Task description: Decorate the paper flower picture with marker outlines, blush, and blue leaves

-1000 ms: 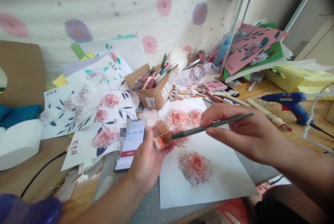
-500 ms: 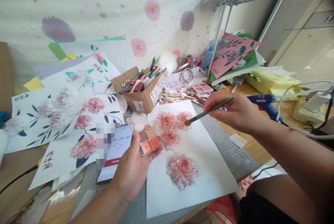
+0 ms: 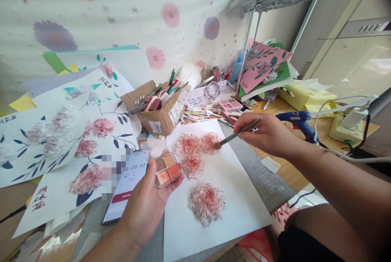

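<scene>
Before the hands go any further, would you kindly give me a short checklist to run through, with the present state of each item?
1. Brush gripped in the right hand: ok.
2. Palette in the left hand, colours facing up: ok.
3. Bristles touching the upper right flower, not just above it: cannot tell.
4. Enough colour on the bristles: cannot tell.
5. Glue gun off the white sheet: ok.
6. Phone screen fully in view: not ok; the left hand hides part of it.
</scene>
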Demonstrator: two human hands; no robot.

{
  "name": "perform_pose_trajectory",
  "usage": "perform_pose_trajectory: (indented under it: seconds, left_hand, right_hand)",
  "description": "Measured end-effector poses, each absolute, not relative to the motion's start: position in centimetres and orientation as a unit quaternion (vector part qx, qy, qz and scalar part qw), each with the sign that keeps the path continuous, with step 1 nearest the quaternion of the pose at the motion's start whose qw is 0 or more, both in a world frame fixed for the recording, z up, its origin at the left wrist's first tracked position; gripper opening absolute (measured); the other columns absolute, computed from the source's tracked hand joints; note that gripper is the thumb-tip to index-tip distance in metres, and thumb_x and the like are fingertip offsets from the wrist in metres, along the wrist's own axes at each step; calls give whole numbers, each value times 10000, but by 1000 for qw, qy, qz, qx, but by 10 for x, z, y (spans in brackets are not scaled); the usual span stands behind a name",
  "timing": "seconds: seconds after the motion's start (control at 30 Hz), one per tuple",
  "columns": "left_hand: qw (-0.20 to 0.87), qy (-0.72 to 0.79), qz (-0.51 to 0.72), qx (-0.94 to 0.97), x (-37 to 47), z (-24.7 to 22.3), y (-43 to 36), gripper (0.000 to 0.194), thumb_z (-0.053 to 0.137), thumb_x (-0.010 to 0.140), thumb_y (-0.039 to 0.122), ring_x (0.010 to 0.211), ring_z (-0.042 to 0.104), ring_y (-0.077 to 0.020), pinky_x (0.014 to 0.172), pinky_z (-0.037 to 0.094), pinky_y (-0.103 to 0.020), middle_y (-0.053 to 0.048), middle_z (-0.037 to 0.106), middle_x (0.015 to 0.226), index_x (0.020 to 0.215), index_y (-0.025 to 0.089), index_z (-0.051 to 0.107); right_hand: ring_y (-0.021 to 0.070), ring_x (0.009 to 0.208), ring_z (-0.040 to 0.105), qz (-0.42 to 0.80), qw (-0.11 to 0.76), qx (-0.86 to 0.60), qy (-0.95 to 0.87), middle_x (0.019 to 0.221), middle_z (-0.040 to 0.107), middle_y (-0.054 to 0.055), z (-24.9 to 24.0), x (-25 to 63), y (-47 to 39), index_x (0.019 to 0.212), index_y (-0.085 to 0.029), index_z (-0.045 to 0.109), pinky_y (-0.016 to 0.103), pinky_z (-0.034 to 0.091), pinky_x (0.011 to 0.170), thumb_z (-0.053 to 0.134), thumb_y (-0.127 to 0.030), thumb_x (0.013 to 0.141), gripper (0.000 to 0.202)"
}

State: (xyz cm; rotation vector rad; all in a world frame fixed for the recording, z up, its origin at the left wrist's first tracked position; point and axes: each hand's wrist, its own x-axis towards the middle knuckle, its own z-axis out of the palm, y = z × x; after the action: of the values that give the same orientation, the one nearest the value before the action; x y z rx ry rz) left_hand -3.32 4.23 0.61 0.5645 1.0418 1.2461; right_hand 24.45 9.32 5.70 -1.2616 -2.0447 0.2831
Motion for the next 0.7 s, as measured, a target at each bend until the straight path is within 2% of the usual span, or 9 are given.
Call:
perform_pose_trajectory:
  seconds: [0.17,0.33,0.5,0.6,0.7]
  left_hand:
    - [658,457,546,246,-32,8,43,427,424,947,439,937,619,-243,853,515,-421,-150,641,1094,1221,136,549]
    - [644,467,552,249,-30,10,43,387,378,973,382,900,636,-237,815,532,-418,-152,655,1055,1190,126,569]
    - [636,470,556,256,-31,8,43,385,381,971,378,913,639,-249,818,536,-434,-154,659,1054,1169,121,588]
    - [643,466,551,255,-31,8,44,384,384,969,385,920,636,-241,830,532,-429,-148,655,1069,1188,133,575]
    - [648,464,549,251,-31,8,44,397,385,967,400,907,637,-234,832,529,-424,-145,659,1052,1187,128,573]
  right_hand:
    - [165,697,592,44,354,-505,-786,797,663,45,53,248,100,743,-174,655,282,447,638,552,-115,698,127]
    - [163,622,584,155,347,-537,-753,680,646,28,55,246,98,713,-175,650,272,446,569,543,-169,708,107]
    - [161,624,575,77,365,-545,-751,703,658,30,56,246,98,713,-173,653,282,442,588,558,-159,694,98]
    - [153,588,565,118,345,-551,-750,659,646,19,56,243,97,700,-176,653,268,437,550,554,-186,708,100]
    - [144,568,561,92,349,-566,-741,657,643,13,57,241,97,705,-179,654,262,423,536,566,-191,710,88]
